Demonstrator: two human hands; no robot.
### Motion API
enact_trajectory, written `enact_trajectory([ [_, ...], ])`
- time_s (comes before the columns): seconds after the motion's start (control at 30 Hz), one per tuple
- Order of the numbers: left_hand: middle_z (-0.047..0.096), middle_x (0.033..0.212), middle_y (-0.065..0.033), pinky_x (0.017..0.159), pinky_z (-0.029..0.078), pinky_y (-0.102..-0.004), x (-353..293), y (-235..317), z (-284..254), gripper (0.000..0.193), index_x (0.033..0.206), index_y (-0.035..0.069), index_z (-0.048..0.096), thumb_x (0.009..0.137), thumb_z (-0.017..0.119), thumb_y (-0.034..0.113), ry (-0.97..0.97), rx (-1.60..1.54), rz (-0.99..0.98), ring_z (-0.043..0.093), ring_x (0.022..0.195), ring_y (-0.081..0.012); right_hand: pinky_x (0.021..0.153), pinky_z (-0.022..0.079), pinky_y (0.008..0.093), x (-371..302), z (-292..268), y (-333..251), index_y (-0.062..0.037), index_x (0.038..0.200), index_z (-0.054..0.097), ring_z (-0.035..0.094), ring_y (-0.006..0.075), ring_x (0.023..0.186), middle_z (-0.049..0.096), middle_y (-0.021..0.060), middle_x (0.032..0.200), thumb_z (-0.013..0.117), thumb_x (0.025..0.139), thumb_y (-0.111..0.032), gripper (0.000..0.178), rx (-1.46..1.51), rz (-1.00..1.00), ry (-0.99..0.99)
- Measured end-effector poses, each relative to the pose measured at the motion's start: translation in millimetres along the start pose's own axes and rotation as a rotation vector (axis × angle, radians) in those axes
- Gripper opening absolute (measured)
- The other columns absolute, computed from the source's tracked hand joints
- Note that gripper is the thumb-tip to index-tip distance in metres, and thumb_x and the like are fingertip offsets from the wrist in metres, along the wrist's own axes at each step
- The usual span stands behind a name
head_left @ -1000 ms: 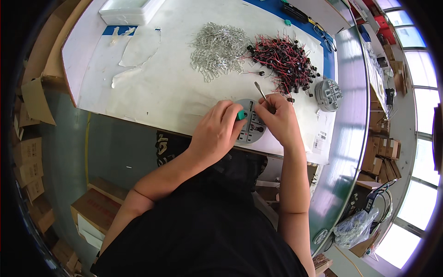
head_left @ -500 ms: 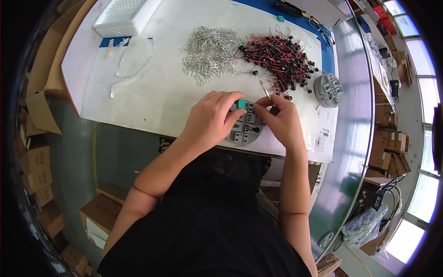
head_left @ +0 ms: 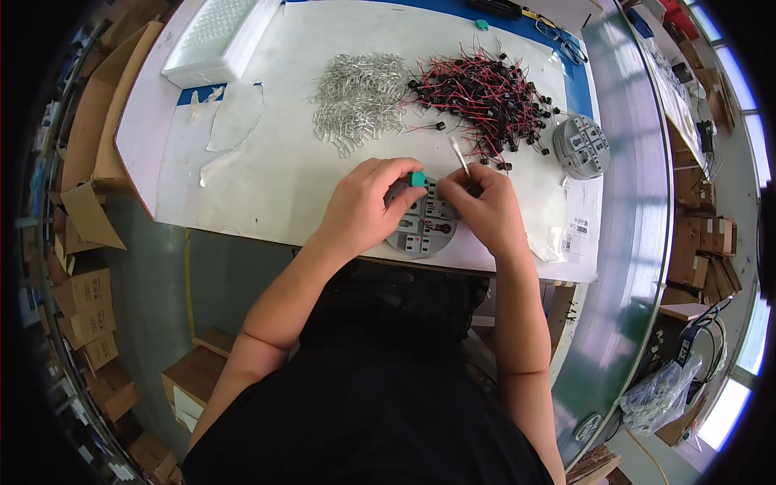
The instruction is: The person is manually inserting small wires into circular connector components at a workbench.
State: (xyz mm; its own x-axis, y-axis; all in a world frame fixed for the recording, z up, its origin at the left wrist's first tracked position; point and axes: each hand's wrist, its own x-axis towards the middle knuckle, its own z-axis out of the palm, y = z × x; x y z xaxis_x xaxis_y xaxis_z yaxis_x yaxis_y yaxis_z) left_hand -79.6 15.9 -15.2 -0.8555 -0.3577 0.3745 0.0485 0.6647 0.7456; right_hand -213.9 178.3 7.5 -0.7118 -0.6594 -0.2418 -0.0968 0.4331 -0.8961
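The left hand [head_left: 362,204] is pinching a small green block [head_left: 417,179]; the right hand [head_left: 485,204] is gripping a slender metal-shafted tool [head_left: 459,155]; the round grey slotted disc [head_left: 423,225] is lying partly under them, on the white bench [head_left: 275,182].

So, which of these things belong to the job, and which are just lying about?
Likely part of the job:
green block, pinched in the left hand
metal-shafted tool, in the right hand
round grey plate, between them
probably the piled wired black parts and metal clips

Seemingly lying about:
white box
cardboard boxes
clear plastic bag
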Motion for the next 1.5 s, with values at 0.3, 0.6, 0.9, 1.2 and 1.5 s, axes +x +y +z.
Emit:
enact_trajectory([
  [0.3, 0.074, 0.087, -0.0103, 0.074, 0.056, -0.0451, 27.4, 26.7, -13.6, 0.023, 0.106, 0.005, 0.072, 0.089, 0.08, 0.019, -0.315, 0.355, 0.213, 0.072, 0.086, -0.0314, 0.063, 0.044, 0.0244, 2.1, 2.0, 15.1, 0.0031, 0.094, 0.073, 0.053, 0.004, 0.07, 0.066, -0.0028, 0.079, 0.075, 0.099, -0.022, 0.026, 0.148, 0.016, 0.066],
  [0.6, 0.071, 0.101, -0.0143, 0.081, 0.058, -0.0466, 65.8, 39.0, -18.7, 0.052, 0.13, 0.005, 0.069, 0.087, 0.082, 0.032, -0.711, 0.488, 0.064, 0.071, 0.093, -0.0345, 0.059, 0.043, 0.024, -10.4, -11.8, 15.0, 0.0021, 0.105, 0.073, 0.053, 0.0047, 0.066, 0.065, -0.0006, 0.077, 0.065, 0.107, -0.023, 0.026, 0.564, -0.003, 0.123],
  [0.9, 0.057, 0.131, -0.0187, 0.083, 0.06, -0.0455, 15.4, 78.6, -2.1, 0.091, 0.152, 0.014, 0.054, 0.076, 0.091, 0.048, -0.658, 0.796, 0.17, 0.064, 0.113, -0.0356, 0.06, 0.043, 0.0216, -52.2, -47.9, 15.0, 0.0018, 0.124, 0.071, 0.052, 0.0055, 0.062, 0.066, 0.0002, 0.078, 0.048, 0.118, -0.032, 0.041, 0.473, -0.146, 0.173],
  [1.2, 0.044, 0.146, -0.0226, 0.1, 0.057, -0.0483, -32.9, 18.0, -0.6, 0.093, 0.15, 0.011, 0.053, 0.07, 0.099, 0.022, -0.106, -0.057, 0.155, 0.059, 0.125, -0.0376, 0.057, 0.041, 0.0272, -59.3, -47.6, -7.7, 0.0012, 0.111, 0.074, 0.054, 0.0079, 0.063, 0.063, 0.0039, 0.073, 0.057, 0.113, -0.027, 0.033, -0.063, -0.21, 0.003],
  [1.5, 0.063, 0.128, -0.0199, 0.102, 0.052, -0.0479, -25.8, 6.0, -18.4, 0.102, 0.154, 0.004, 0.051, 0.07, 0.098, 0.038, -0.193, -0.074, -0.054, 0.064, 0.113, -0.0363, 0.061, 0.048, 0.0476, -51.5, -27.3, -33.2, -0.0008, 0.087, 0.063, 0.062, 0.0394, 0.066, 0.065, 0.0173, 0.074, 0.068, 0.102, -0.02, 0.025, -0.683, -0.331, -0.05],
])
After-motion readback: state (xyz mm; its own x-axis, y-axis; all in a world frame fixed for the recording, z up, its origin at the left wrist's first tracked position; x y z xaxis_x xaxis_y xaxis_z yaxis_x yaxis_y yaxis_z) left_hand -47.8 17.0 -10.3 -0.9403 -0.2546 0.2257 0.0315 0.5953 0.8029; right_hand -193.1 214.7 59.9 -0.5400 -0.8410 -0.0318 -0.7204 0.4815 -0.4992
